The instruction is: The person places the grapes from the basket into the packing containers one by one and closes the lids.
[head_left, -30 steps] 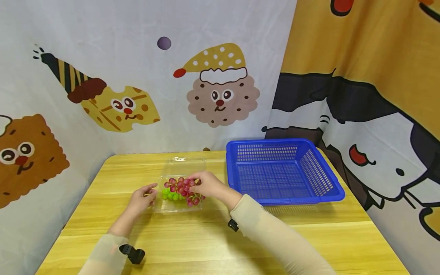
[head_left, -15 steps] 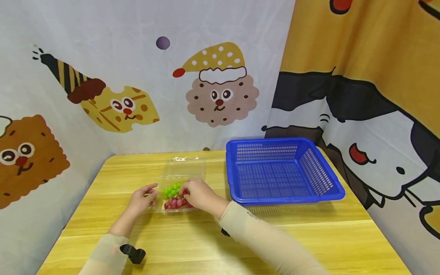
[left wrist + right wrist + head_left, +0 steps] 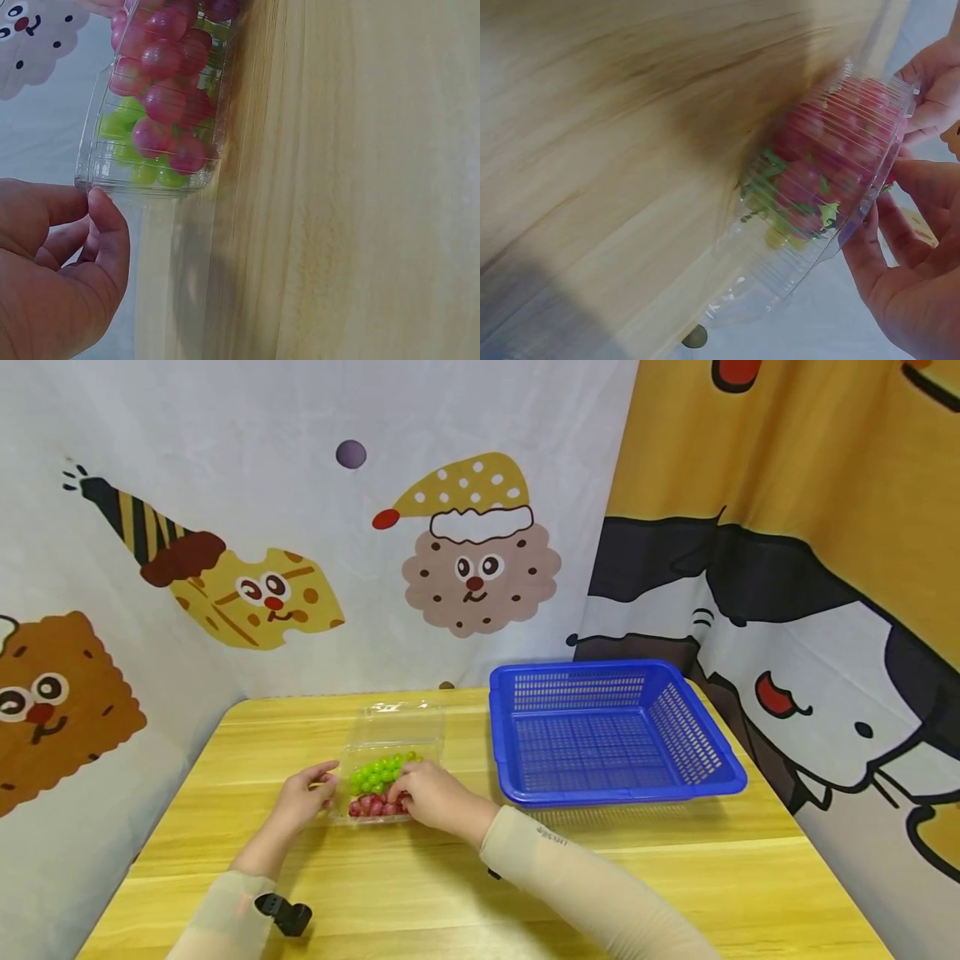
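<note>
A clear plastic clamshell box (image 3: 397,728) lies on the table with its lid folded back. Inside are a bunch of green grapes (image 3: 377,772) toward the back and a bunch of red grapes (image 3: 367,807) along the front. My left hand (image 3: 302,795) is at the box's left side; the left wrist view shows thumb and index finger pinching the rim at a corner. My right hand (image 3: 437,795) reaches over the right end of the box, its curled fingers (image 3: 922,184) on the red grapes. That hand covers part of both bunches.
A blue plastic basket (image 3: 592,798) with slotted walls stands on the wooden table (image 3: 420,902), right of the box. Printed cartoon curtains (image 3: 300,460) hang behind and along the sides of the table.
My right hand has lowered the red grapes from over the green ones into the front of the box. The left hand has stayed at the box's left edge.
</note>
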A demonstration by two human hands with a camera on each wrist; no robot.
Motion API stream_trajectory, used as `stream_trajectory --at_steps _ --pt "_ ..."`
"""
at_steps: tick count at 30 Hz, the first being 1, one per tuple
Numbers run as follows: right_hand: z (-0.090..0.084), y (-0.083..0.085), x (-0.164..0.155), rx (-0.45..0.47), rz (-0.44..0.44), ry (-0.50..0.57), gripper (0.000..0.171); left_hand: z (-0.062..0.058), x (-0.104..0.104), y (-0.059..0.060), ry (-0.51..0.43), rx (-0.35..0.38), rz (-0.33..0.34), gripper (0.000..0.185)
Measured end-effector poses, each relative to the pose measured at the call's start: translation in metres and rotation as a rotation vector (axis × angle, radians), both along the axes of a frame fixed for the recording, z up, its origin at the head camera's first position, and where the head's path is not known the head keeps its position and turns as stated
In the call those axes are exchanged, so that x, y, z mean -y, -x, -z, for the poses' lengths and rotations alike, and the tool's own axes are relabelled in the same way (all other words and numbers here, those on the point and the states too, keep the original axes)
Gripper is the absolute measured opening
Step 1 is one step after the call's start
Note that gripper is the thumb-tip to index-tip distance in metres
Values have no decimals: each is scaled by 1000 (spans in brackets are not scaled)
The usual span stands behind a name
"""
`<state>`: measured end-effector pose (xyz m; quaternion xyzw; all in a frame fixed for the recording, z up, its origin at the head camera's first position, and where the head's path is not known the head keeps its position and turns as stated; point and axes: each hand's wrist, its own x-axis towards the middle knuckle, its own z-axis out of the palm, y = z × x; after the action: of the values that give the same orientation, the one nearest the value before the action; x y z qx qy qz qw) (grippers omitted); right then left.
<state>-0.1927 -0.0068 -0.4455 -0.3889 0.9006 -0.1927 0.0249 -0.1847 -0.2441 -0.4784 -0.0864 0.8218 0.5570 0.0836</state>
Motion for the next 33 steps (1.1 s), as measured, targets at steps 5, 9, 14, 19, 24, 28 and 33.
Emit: stream_trajectory --at_steps 5,9,14,19,24,28,33 --pt "3 -2 -1 -70 -45 -44 22 -2 2 -1 2 0 1 43" --pt "5 -3 -3 -74 -61 -35 23 -2 3 -1 7 -1 0 43" --pt "-1 -3 -11 44 84 131 27 0 7 0 30 -6 3 43" --pt "-2 3 -18 145 315 318 32 0 9 0 50 -6 7 43" --pt "3 8 -21 251 475 387 40 -1 10 -1 63 3 16 44" --pt "8 11 -21 378 548 450 45 -2 10 -1 61 7 24 45" --pt "18 13 -19 593 610 521 47 -3 11 0 61 6 25 45"
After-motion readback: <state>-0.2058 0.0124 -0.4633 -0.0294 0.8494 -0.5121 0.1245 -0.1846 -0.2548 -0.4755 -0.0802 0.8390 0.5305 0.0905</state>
